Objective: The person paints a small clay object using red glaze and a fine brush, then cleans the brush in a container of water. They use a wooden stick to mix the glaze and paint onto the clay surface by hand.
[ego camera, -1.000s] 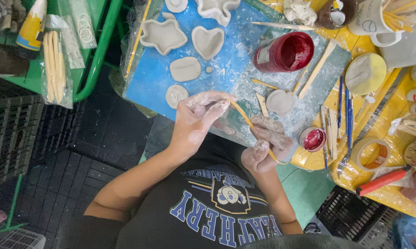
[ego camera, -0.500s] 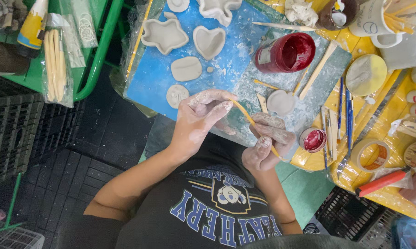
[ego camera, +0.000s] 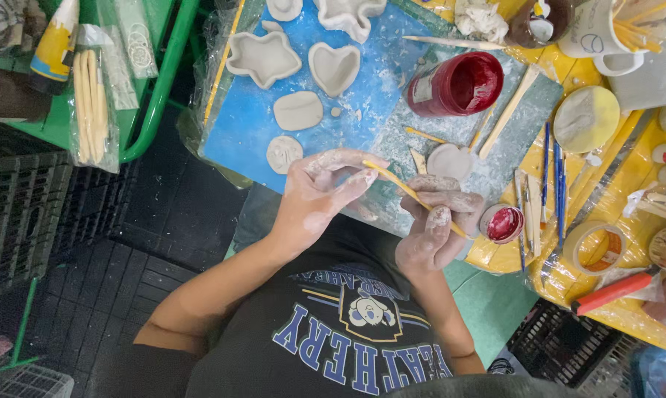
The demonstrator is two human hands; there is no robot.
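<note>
1. Two hands are up over the near edge of the table, both smeared with grey clay.
2. The right hand (ego camera: 438, 228) is fisted tight round the lower end of a thin yellow wooden modelling stick (ego camera: 407, 190).
3. The stick's long axis runs diagonally, from the right fist up and left to its tip at the left hand's fingertips (ego camera: 351, 168). Tip and fingertips are touching or nearly so.
4. The left hand (ego camera: 322, 195) has its fingers curled in towards the thumb, half closed. I cannot tell whether a small bit of clay sits in the pinch, because the fingers hide it.
5. The stick bridges the gap between the hands. The right hand has the grip and the left hand only meets the tip.
6. Beyond the left hand is a blue plastic-wrapped work board (ego camera: 244, 129) with a round grey clay disc (ego camera: 283, 153) closest. Further out are an oval grey clay slab (ego camera: 297, 110), a star-shaped clay dish (ego camera: 263, 59) and a heart-shaped clay dish (ego camera: 334, 68).
7. Just beyond the stick lies a flat grey clay cut-out (ego camera: 449, 161), with an open red paint jar (ego camera: 458, 82) further back.
8. A small round cup of red paint (ego camera: 504, 223) sits just beside the right hand's knuckles and is the closest obstacle on that side. Blue-handled brushes (ego camera: 554, 169) lie further right.
9. Nothing sits between the two hands apart from the stick
</note>
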